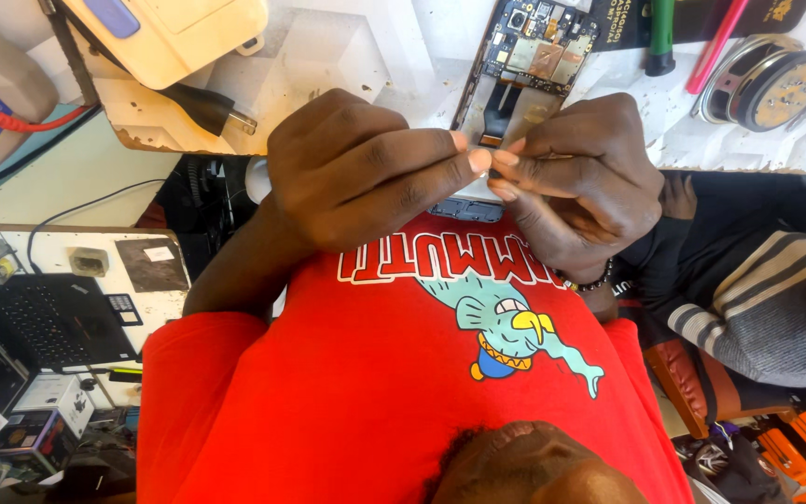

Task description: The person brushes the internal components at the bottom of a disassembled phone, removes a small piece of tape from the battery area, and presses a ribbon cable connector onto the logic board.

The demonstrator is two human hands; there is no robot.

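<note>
I see both hands raised above the near edge of the white workbench [347,56], in front of a red shirt [403,373] with a cartoon fish print. My left hand [366,168] is curled, its thumb and forefinger pressed narrowly together at the tips. My right hand [590,177] meets it fingertip to fingertip, also pinched tight; whatever sits between the tips is too small to make out, so I cannot tell what they hold. A beaded bracelet [590,280] circles the right wrist.

Just behind the fingertips lies an opened phone [529,65], back cover off, its circuit board and flat ribbon cable showing, stretching from the near edge toward the far edge of the bench. The lower end of the phone is hidden under the hands.

At the far left corner of the bench sits a cream plastic box [179,33] with a black plug [207,107] beside it. Toward the far right are a green-handled tool [661,37], a red stick [715,42] and a round speaker [767,84]. Lower left, on a separate desk, rests a black keyboard [48,322]. At the right edge another person's striped sleeve [776,299] shows.
</note>
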